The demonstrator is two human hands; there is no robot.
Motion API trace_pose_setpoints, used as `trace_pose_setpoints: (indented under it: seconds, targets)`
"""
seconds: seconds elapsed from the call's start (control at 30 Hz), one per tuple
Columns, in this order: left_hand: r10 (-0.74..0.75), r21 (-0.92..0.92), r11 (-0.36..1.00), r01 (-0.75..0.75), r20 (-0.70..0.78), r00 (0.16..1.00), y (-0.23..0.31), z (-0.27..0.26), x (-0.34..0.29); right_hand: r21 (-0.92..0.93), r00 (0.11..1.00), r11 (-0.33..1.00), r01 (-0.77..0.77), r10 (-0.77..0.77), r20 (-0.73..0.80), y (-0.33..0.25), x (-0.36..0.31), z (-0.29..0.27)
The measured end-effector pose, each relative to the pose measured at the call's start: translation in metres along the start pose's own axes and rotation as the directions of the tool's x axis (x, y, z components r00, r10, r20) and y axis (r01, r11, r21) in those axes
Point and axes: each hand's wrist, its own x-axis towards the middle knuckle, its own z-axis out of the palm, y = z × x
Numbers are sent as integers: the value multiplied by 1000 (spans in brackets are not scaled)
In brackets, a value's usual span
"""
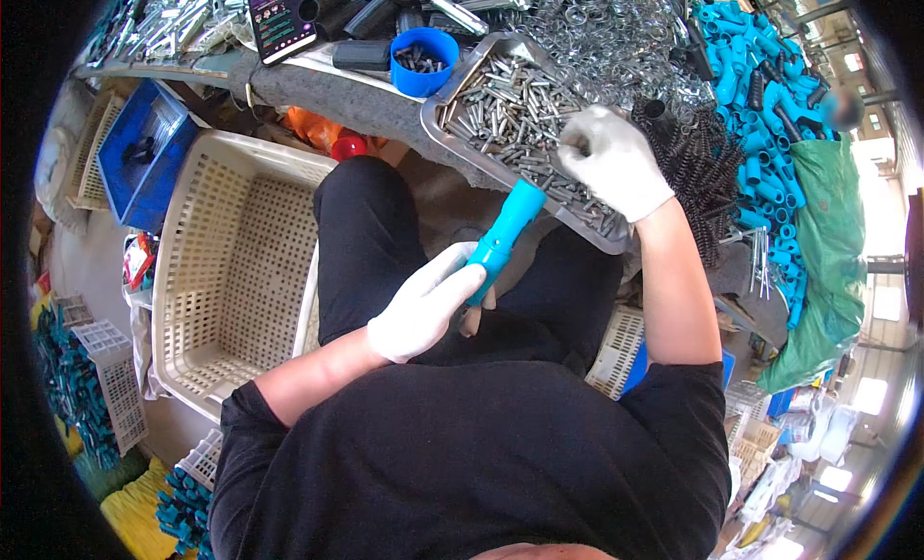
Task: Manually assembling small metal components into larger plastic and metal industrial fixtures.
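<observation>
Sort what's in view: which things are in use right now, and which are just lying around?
In use:
left hand holding blue tube
right hand in metal tray of pins

Lying about:
white basket
blue cup
black springs
pile of blue tubes
green bag

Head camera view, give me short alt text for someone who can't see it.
A seated person in white gloves holds a blue plastic tube in the left hand while the right hand reaches into a metal tray of small metal pins. A cream plastic basket sits at their left.
</observation>
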Motion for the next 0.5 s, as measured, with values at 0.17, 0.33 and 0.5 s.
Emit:
trace_pose_setpoints:
  seconds: [0.17, 0.33, 0.5]
  targets:
    - [77, -63, 995, -81, -69, 995, 9, 9, 4, 328, 957, 945, -2, 97, -273, 17, -21, 8]
    - [83, -45, 995, -88, -93, 992, 11, 14, 7, 346, 943, 938, -36, 147, -300, 15, -24, 9]
    - [56, -25, 998, -59, -98, 994, 2, 11, 3, 177, 974, 983, 43, -2, -228, 9, -17, 5]
